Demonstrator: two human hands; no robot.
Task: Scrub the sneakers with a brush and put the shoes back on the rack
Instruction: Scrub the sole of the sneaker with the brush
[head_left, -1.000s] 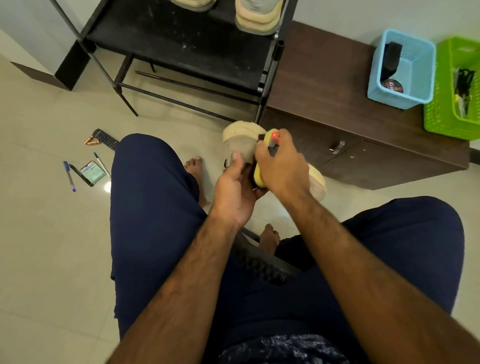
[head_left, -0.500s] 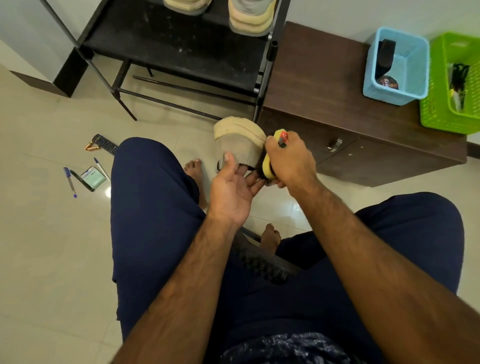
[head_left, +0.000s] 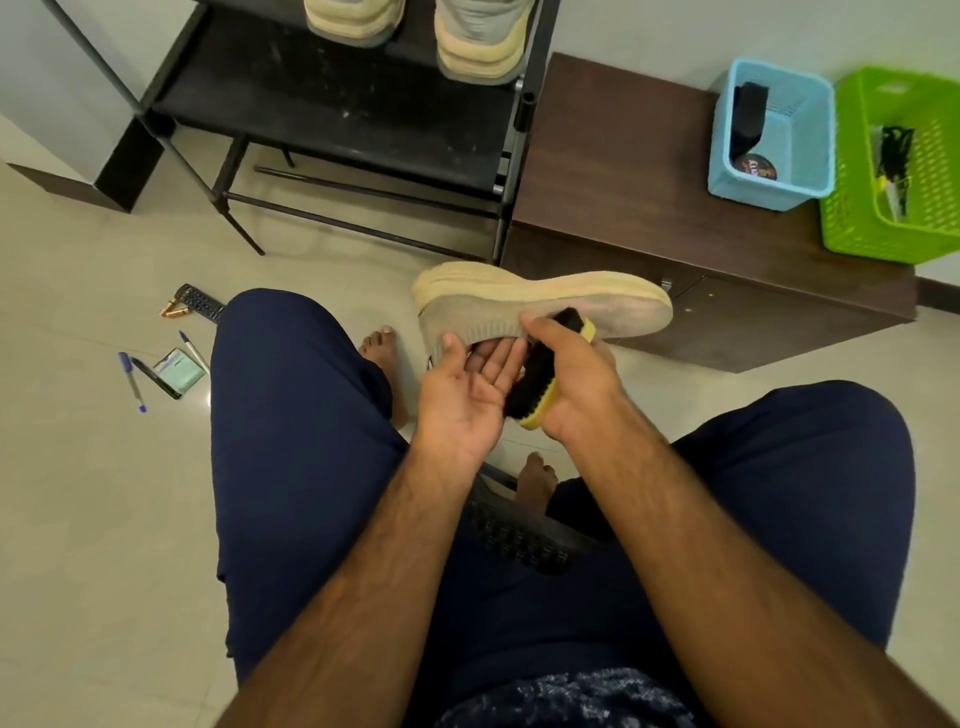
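Props beige sneaker (head_left: 545, 306) on straight-fingered, palm-up left hand (head_left: 467, 395); grips yellow-backed brush (head_left: 530, 397) in clenched right hand (head_left: 576, 379), bristles against sneaker.

Beyond my fingers (head_left: 498, 358) a dark wood cabinet (head_left: 623, 171) stands against a pale wall (head_left: 649, 26), a black rack (head_left: 337, 109) just beside its left end, and glossy cream floor tiles (head_left: 78, 519) spread beneath them.
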